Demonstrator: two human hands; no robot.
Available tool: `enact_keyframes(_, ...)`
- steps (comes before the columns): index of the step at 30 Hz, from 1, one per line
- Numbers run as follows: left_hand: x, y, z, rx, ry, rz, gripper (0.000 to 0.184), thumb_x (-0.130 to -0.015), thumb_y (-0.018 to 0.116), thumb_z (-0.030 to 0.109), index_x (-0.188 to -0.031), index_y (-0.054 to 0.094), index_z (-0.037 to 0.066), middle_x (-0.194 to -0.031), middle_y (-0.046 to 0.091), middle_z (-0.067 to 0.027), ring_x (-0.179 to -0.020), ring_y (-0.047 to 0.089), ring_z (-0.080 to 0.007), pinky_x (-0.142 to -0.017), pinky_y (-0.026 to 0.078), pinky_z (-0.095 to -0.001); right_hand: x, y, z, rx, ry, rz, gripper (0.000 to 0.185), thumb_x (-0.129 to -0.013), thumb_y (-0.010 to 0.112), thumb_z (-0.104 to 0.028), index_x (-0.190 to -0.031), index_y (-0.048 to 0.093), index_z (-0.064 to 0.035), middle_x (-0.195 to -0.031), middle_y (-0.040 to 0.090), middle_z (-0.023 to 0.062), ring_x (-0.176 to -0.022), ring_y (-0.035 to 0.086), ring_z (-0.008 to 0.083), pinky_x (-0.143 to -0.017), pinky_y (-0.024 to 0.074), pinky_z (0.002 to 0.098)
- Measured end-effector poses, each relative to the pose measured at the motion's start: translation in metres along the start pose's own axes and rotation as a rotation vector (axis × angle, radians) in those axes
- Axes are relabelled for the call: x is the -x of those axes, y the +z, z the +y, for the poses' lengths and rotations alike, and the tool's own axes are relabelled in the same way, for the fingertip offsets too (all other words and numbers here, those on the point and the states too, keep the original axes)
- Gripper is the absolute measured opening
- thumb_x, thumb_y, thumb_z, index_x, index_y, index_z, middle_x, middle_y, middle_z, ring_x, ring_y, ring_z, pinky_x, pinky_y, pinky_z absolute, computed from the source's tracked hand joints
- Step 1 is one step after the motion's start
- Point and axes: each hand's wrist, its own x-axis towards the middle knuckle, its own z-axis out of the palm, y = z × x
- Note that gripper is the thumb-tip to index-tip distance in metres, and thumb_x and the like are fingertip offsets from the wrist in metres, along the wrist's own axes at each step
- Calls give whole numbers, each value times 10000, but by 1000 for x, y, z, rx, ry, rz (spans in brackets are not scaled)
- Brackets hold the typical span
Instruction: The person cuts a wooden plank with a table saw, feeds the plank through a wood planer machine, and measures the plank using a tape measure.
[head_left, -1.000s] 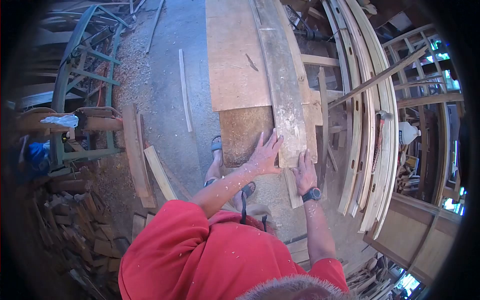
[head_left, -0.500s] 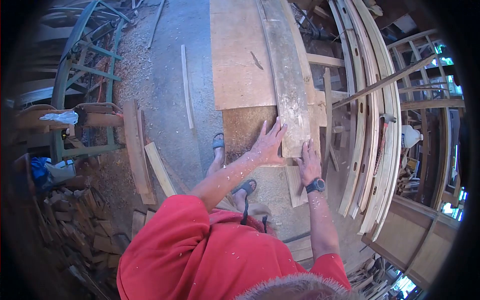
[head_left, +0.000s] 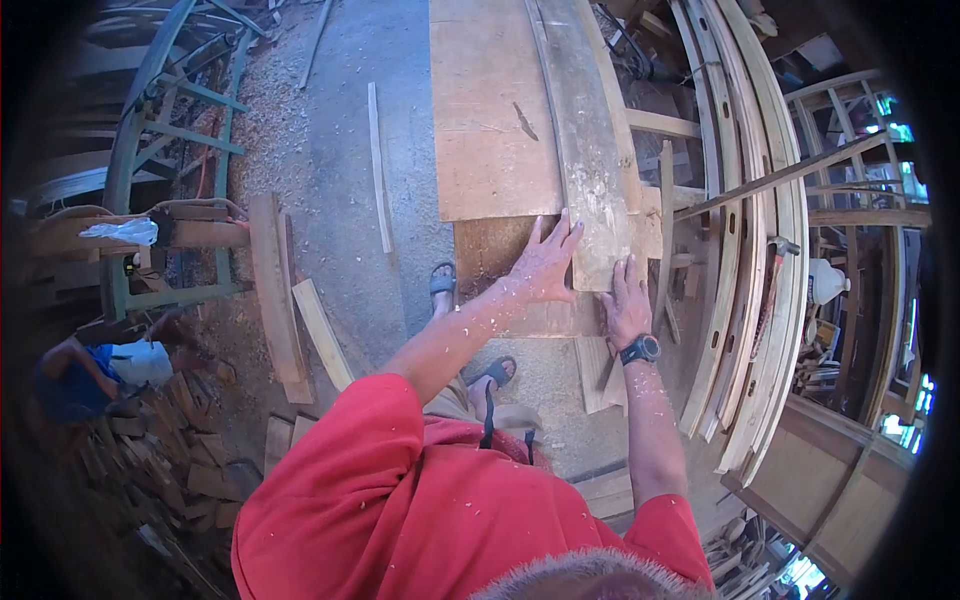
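Note:
A long, worn grey plank point(head_left: 593, 170) lies lengthwise on a workbench, its near end in front of me. My left hand point(head_left: 543, 268) is spread at the plank's left edge, fingertips touching it and the thumb near its end corner. Against the near right corner, my right hand point(head_left: 627, 305) lies with its fingers extended; a dark watch is on that wrist. Neither hand is wrapped round anything. Left of the plank is a plywood sheet point(head_left: 495, 130). Beyond the sheet's near edge, a darker brown board point(head_left: 485, 248) shows beneath.
Long slotted timbers point(head_left: 745, 230) stand along the right, with a hammer point(head_left: 777, 255) on them. Left are a green metal frame point(head_left: 122, 200) and upright planks point(head_left: 275, 300). Scrap wood point(head_left: 190, 450) is heaped at lower left, near another person's bent arm point(head_left: 85, 365).
The grey plank has slid a little away from me along the bench, and both hands have moved forward with it. At the left, another person has come further into view.

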Motion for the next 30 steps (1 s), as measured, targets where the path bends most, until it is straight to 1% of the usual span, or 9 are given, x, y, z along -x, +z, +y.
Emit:
enact_keyframes(3,-4,0,-3,3,-11,-1,1267,-549,874,485,-1498,235,-57,-1536,226,-345,-1474,228,-408,-1182,174,-609,-5,1,0,-7,-5,0,693,-899,651,-235,-1501,360,-54,-1598,254,208,-1398,368,393,-1143,315,539)
enact_keyframes(7,-6,2,-6,2,3,22,1267,-553,875,482,-1501,231,-57,-1537,219,-352,-1473,229,-412,-1179,187,-607,-8,0,1,-26,-8,18,692,-900,648,-225,-1504,356,-53,-1594,259,213,-1396,370,399,-1139,318,543)
enact_keyframes(12,-13,2,-13,4,-1,8,1301,-550,867,528,-1513,217,-57,-1542,187,-365,-1482,197,-416,-1167,182,-634,-15,1,2,-28,-16,31,688,-898,647,-212,-1500,358,-48,-1600,241,213,-1390,376,404,-1134,325,542)
enact_keyframes(17,-19,2,-18,-3,-8,13,1323,-534,877,535,-1517,213,-50,-1545,186,-363,-1485,185,-423,-1165,185,-635,-26,1,4,-11,-40,36,673,-897,646,-196,-1490,367,-38,-1601,235,213,-1376,391,408,-1130,332,539)
enact_keyframes(19,-19,0,-18,-9,-14,13,1328,-531,881,535,-1518,211,-49,-1546,186,-362,-1485,182,-426,-1164,185,-636,-28,-1,2,-33,-39,43,671,-897,653,-204,-1483,373,-35,-1597,244,214,-1359,410,409,-1124,344,530)
enact_keyframes(21,-23,-2,-21,-4,-13,34,1275,-554,877,470,-1516,211,-38,-1550,185,-352,-1477,213,-416,-1177,192,-609,-34,-5,0,-35,-27,32,675,-896,657,-214,-1483,374,-36,-1597,244,215,-1352,418,410,-1124,346,522)
enact_keyframes(25,-30,-6,-26,-5,-3,37,1266,-562,873,463,-1518,209,-36,-1553,180,-351,-1479,212,-414,-1181,188,-600,-42,-5,0,-21,-20,10,691,-898,662,-244,-1489,369,-39,-1598,241,215,-1342,431,410,-1129,348,504)
enact_keyframes(27,-32,-8,-28,-4,-8,36,1284,-539,882,497,-1506,238,-51,-1539,212,-353,-1479,201,-426,-1165,196,-626,-46,-5,1,-15,-32,21,693,-899,660,-243,-1493,365,-40,-1599,240,215,-1344,429,410,-1131,349,501)
enact_keyframes(30,-36,-11,-33,7,1,38,1262,-550,874,483,-1504,244,-51,-1535,220,-355,-1475,207,-430,-1171,194,-614,-54,-7,-2,-29,-23,8,696,-902,657,-246,-1497,361,-40,-1599,238,217,-1350,424,409,-1131,350,497)
